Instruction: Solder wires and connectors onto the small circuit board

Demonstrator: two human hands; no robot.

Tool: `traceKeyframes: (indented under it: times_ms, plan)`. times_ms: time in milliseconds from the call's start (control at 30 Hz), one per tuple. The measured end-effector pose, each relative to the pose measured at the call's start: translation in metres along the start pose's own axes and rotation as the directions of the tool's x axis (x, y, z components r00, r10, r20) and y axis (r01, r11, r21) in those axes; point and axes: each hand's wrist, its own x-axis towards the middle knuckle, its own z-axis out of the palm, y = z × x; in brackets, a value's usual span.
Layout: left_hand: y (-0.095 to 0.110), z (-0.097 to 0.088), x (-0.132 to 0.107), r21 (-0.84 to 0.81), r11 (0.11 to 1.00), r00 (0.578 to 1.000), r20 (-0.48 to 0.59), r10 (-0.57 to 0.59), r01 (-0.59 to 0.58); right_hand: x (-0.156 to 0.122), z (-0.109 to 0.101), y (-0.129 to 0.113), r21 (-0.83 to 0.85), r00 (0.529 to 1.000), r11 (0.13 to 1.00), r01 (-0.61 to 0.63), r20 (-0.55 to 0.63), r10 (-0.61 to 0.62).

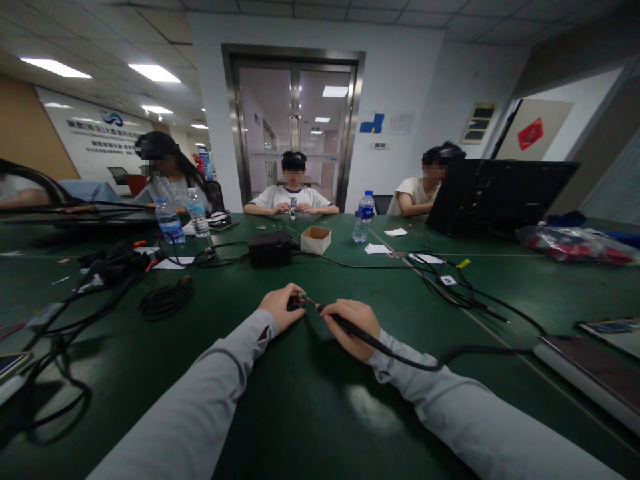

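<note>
Near the middle of the green table, my left hand is closed on a small dark electronic part with a bit of green and red on it. Its exact kind is too small to make out. In my right hand is a soldering iron, held like a pen with fingers wrapped round its black handle. The iron's thin metal tip points left and reaches the small part or comes very close; I cannot tell if they touch. From the handle a black cable runs right, over my right sleeve.
Ahead stand a black box, an open cardboard box and a water bottle. A coiled cable lies left, with tangled wires beyond. More cables and a monitor are at right. Several people sit around the table.
</note>
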Motion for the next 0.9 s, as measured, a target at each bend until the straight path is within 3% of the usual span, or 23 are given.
traceKeyframes:
  times_ms: [500, 900]
  plan:
    - [0.0042, -0.0016, -0.0005, -0.024, 1.000, 1.000, 0.009, -0.017, 0.017, -0.0003, -0.0001, -0.0010, -0.006, 0.999, 1.000, -0.005, 0.047, 0.005]
    - [0.0028, -0.0017, -0.0005, -0.017, 1.000, 1.000, 0.008, -0.011, 0.011, 0.0000, -0.0016, -0.0004, -0.051, 1.000, 0.999, -0.004, 0.010, 0.005]
